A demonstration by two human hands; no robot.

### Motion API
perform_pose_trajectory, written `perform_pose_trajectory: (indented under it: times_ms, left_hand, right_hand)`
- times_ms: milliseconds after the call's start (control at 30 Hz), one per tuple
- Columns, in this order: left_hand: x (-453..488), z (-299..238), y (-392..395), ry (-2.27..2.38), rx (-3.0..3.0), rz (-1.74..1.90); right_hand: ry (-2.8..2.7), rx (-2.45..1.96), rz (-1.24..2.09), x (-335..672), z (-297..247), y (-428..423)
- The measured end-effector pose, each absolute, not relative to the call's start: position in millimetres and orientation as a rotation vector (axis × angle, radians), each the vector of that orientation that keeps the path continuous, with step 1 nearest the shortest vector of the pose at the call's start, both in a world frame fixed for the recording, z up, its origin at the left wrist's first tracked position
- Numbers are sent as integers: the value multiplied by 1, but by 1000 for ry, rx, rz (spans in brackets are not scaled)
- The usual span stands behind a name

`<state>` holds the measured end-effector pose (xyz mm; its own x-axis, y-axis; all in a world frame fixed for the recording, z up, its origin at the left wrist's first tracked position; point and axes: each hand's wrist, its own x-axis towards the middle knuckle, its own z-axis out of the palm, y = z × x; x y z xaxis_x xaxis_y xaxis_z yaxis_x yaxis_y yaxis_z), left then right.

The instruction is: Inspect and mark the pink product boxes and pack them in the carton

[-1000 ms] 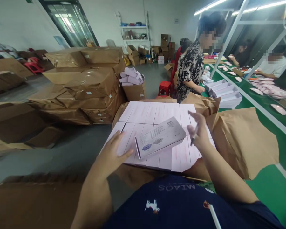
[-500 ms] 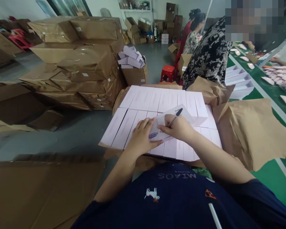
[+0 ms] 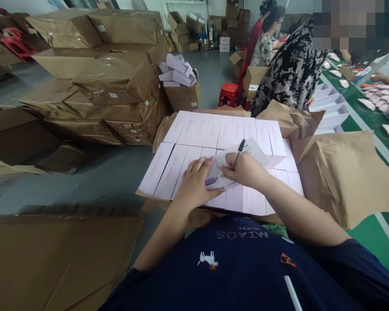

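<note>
I have my left hand [image 3: 196,183] laid open on a printed card [image 3: 246,151], pinning it down with the fingers spread, and my right hand [image 3: 244,169] closed around one black pen [image 3: 239,152], its tip down on the card. The card lies on flat pale pink boxes [image 3: 194,129], set out in two rows on a bundle wrapped in brown kraft paper [image 3: 343,177]. I count about seven boxes in the far row; my hands hide too much of the near row to count it. Past the boxes, one carton [image 3: 183,98] holds loose pink sleeves [image 3: 176,72], and one red stool [image 3: 228,94] stands on the floor. To my right, a green surface [image 3: 356,125] carries about four white trays [image 3: 332,110]. Three co-workers stand ahead, the nearest in a black-and-white print top [image 3: 291,69].
</note>
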<state>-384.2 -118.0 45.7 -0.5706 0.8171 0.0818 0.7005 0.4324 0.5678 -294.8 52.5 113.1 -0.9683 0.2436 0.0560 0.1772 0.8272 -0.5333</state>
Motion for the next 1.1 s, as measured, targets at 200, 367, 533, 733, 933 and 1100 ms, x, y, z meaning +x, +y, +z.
perform_pose_trajectory:
  times_ms: [200, 367, 533, 733, 933, 1100]
  left_hand:
    - [-383, 49, -117, 2475, 1286, 773]
    - [-384, 48, -119, 2453, 1299, 827]
    - [-392, 32, -141, 2347, 1302, 1051]
    - [-387, 14, -151, 2401, 1340, 1025]
    - [-367, 43, -138, 2651, 1679, 1147]
    - [-343, 56, -118, 2724, 1710, 1308]
  right_hand:
    - [-2843, -329, 934, -296, 111, 56]
    - [-2196, -260, 1567, -292, 105, 70]
    - [-1933, -327, 1056, -261, 101, 104]
    - [-2225, -902, 1312, -235, 70, 126]
    - [-1898, -572, 1396, -209, 91, 122]
    - [-2087, -177, 733, -195, 132, 72]
